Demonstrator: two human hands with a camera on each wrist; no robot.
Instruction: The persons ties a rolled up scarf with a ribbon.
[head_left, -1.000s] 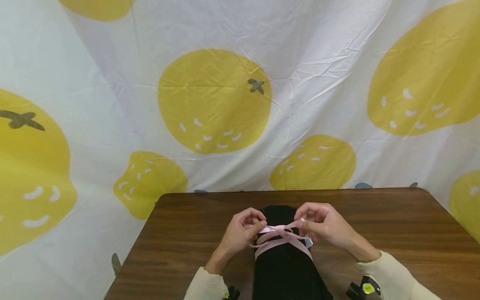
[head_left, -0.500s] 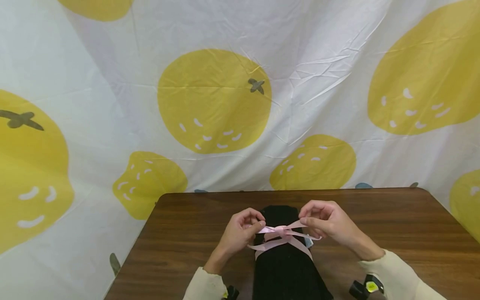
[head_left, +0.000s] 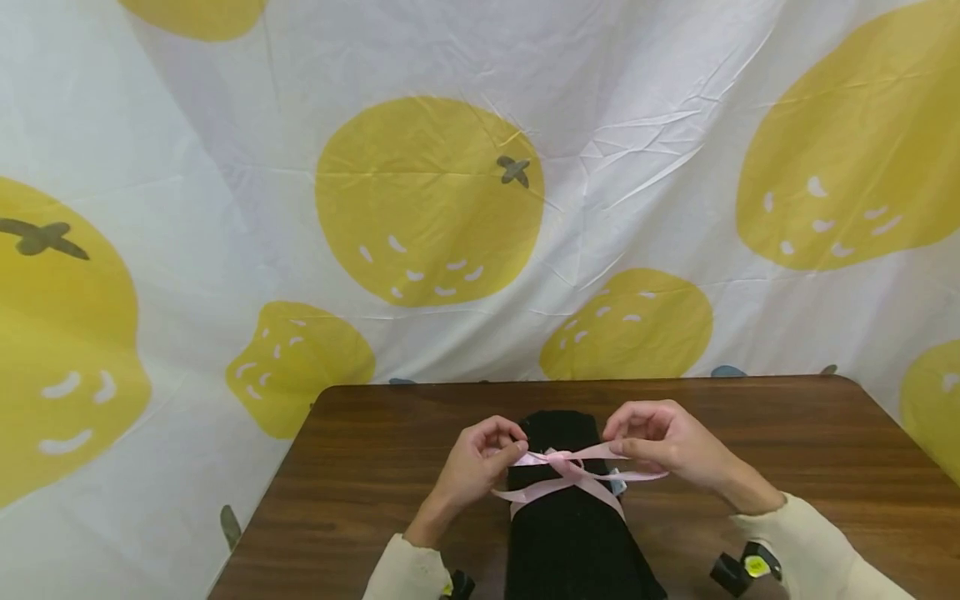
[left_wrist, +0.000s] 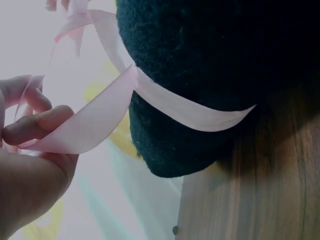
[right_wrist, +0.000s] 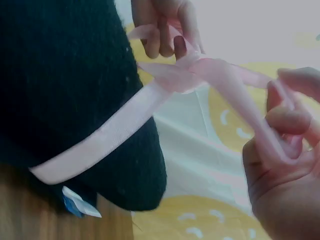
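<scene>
A black fuzzy cloth bundle [head_left: 577,542] lies on the table with a pink satin ribbon [head_left: 573,467] wrapped round it, crossed and knotted on top. My left hand [head_left: 474,467] pinches the ribbon left of the knot; in the left wrist view a strip of ribbon [left_wrist: 95,120] hangs from the fingers. On the other side my right hand [head_left: 671,446] pinches a loop of ribbon [right_wrist: 240,100], drawn out taut from the knot. A loose ribbon end sticks out below the right hand. A small white and blue tag [right_wrist: 80,201] shows at the bundle's right side.
The brown wooden table [head_left: 765,425] extends to both sides of the bundle. Behind it hangs a white curtain [head_left: 637,167] printed with yellow fruit. Dark wrist cameras sit under both cream sleeves [head_left: 810,542].
My right hand has moved to the right, drawing its ribbon out longer. The lower loop on the right has opened into a loose end. My left hand stays almost in place.
</scene>
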